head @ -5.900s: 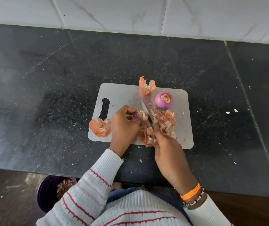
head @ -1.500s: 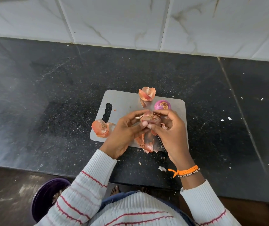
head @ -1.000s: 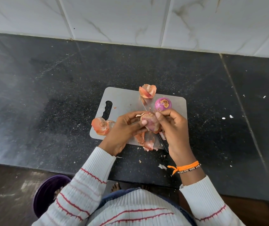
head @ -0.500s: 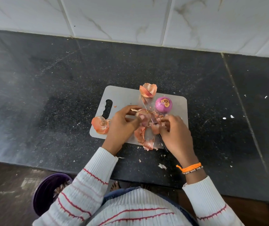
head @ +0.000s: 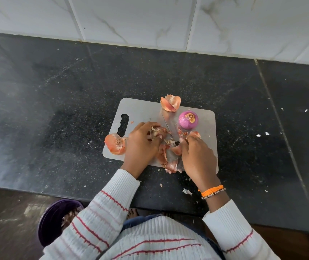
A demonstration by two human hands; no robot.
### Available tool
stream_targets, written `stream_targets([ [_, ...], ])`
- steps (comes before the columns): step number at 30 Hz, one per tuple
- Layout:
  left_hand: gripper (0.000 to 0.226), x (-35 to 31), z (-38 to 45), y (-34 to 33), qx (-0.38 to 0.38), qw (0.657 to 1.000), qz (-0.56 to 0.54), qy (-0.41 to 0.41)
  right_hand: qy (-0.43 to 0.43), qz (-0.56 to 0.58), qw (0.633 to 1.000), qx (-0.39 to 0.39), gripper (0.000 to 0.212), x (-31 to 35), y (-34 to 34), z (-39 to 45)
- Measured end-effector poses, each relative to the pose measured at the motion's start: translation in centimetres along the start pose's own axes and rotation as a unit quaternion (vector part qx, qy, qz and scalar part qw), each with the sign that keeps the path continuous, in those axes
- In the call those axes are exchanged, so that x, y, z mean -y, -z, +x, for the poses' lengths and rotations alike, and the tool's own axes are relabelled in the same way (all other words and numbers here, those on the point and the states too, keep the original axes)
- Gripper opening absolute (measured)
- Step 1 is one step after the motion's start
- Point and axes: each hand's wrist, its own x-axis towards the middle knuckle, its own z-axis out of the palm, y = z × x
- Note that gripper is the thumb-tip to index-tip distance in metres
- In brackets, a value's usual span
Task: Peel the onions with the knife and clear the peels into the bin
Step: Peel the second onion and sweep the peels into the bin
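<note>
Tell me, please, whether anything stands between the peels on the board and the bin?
Yes: the peels lie on the board on the counter, while the bin sits on the floor below its front edge, partly hidden by the left sleeve.

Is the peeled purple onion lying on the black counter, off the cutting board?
No, the peeled onion rests on the cutting board, near its far right corner.

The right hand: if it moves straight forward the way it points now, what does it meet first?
Probably the loose peels just past the right hand, then the peeled onion; depth is unclear.
</note>
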Motion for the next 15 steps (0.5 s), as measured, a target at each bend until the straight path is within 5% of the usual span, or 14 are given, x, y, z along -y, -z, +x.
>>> stream_targets([
  [7,0.025,0.1,0.1,-0.1,0.003,1.0,0.002,0.026,-0.005,-0.022,0.999,0.045,0.053,0.9,0.1,0.6],
  [15,0.026,-0.1,0.1,-0.1,-0.006,0.999,-0.025,0.045,0.031,0.072,0.997,0.028,0.023,1.2,2.2,0.9],
])
